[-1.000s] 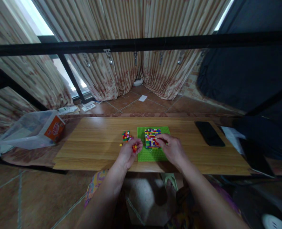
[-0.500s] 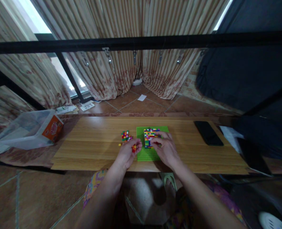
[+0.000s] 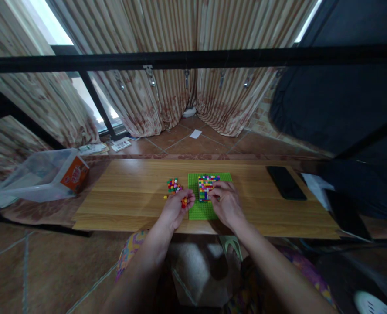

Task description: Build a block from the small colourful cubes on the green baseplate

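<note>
A green studded baseplate (image 3: 193,211) lies on the wooden table, bearing a multicoloured block of small bricks (image 3: 205,186). My left hand (image 3: 177,207) is cupped palm up at the baseplate's left edge, with several red and orange bricks (image 3: 184,202) held in it. Over the right side of the block is my right hand (image 3: 226,198), its fingers bent together at the bricks; anything between the fingertips is too small to make out. Just beyond my left hand sits a loose pile of coloured bricks (image 3: 173,185), with a yellow one beside it.
On the wooden table (image 3: 124,192), a black phone (image 3: 286,182) lies to the right. A clear plastic bin (image 3: 38,179) with an orange label stands off the left end. Beyond the right end are papers (image 3: 317,187) and a dark flat device (image 3: 348,213). A black bar (image 3: 193,60) crosses above.
My right hand's fingers have drawn in slightly, uncovering more of the block's top right. My left hand stays cupped round its bricks. The whole view has shifted slightly.
</note>
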`<move>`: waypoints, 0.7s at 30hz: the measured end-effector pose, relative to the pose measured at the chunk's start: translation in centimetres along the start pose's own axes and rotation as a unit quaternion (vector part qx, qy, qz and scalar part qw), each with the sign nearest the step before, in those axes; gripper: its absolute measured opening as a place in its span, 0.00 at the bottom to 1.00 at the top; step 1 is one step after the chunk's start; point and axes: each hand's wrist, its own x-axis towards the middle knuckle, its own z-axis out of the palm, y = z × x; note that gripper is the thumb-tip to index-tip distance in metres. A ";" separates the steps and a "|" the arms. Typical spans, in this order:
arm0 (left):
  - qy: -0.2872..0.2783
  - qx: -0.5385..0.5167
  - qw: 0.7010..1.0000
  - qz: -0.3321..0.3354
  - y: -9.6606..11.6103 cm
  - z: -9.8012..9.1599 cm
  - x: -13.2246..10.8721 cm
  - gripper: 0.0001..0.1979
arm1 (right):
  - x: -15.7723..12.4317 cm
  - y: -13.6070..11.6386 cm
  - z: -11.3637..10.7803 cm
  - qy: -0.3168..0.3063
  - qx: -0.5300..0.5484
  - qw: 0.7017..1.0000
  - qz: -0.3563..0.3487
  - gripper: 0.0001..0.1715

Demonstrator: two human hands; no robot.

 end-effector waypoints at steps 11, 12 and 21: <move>-0.013 -0.024 0.999 -0.022 0.7 0.2 -1.2 0.13 | -0.6 0.2 -0.4 0.047 0.044 0.998 -0.026 0.09; -0.017 -0.029 0.999 -0.024 0.8 0.3 -1.2 0.14 | -0.6 -0.1 -0.5 0.048 0.059 0.997 -0.035 0.09; -0.080 -0.068 0.994 -0.035 0.6 0.4 -1.1 0.16 | -1.0 -3.4 0.7 -0.090 0.107 0.974 -0.177 0.10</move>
